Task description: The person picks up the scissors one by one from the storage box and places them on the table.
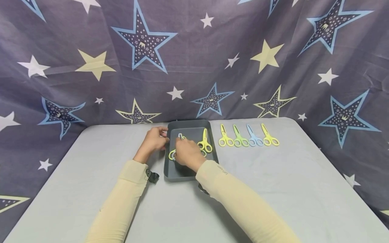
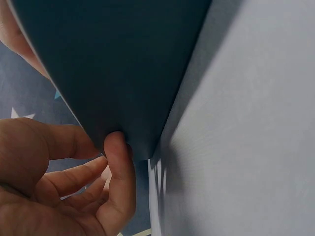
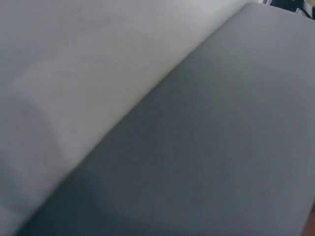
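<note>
The left hand [image 1: 155, 139] pinches the far left part of the grey tray [image 1: 181, 177], one finger pressed to its outer wall. The right hand [image 1: 189, 153] reaches down into the tray among scissors; its fingers are hidden, so I cannot tell whether it grips any. Just right of it in the tray lies a yellow pair of scissors [image 1: 205, 139], and handle loops show on its left. On the table [image 1: 273, 175], right of the tray, a row holds yellow, green, blue and yellow scissors, blades pointing to the far side, before a starry cloth [image 1: 188, 44].
</note>
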